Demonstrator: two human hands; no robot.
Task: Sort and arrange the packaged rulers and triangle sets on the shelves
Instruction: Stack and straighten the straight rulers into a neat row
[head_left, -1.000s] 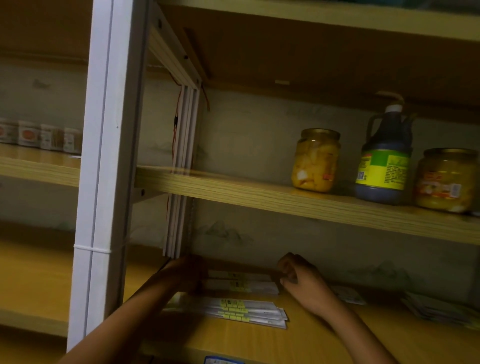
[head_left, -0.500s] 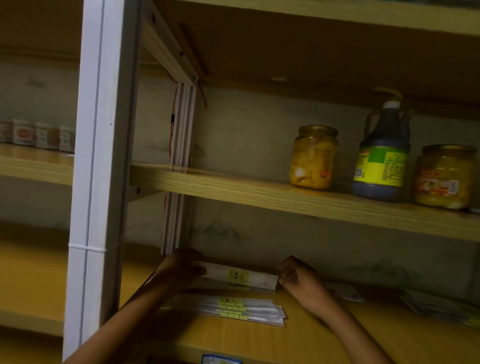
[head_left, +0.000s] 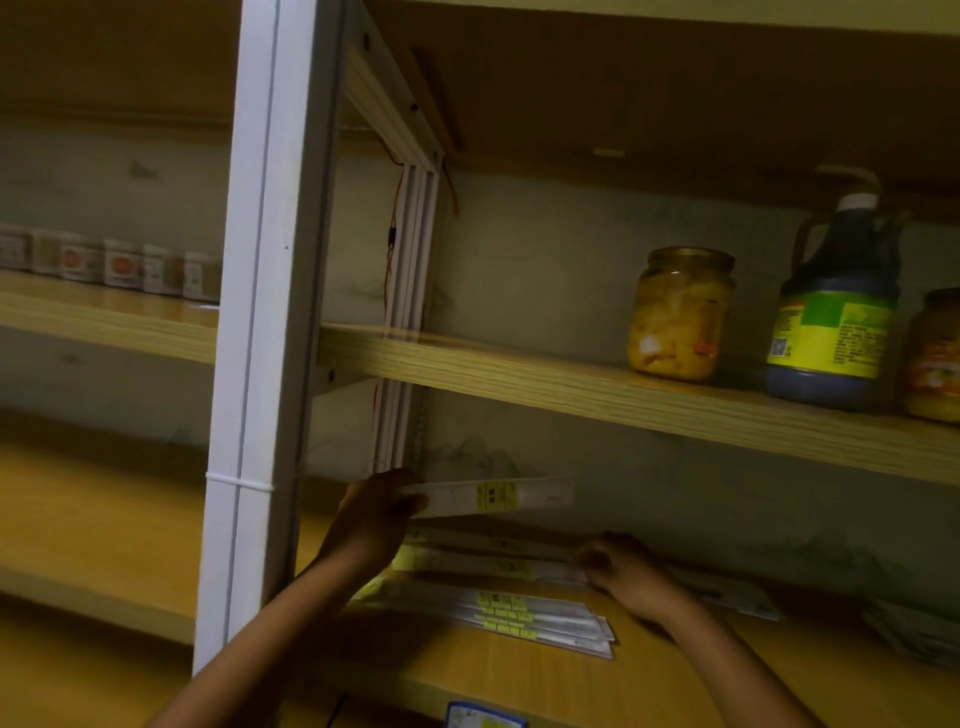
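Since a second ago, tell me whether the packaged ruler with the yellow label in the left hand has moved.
Yes. The packaged ruler with the yellow label, gripped by the left hand, has risen off the lower wooden shelf toward the wooden shelf above.

Small shop, stocked wooden shelves (head_left: 623, 384), jars (head_left: 678, 312), shelf price tag (head_left: 485, 717)

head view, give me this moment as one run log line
left hand: holds packaged ruler raised above shelf | right hand: fingers on ruler stack at back | front stack: untouched
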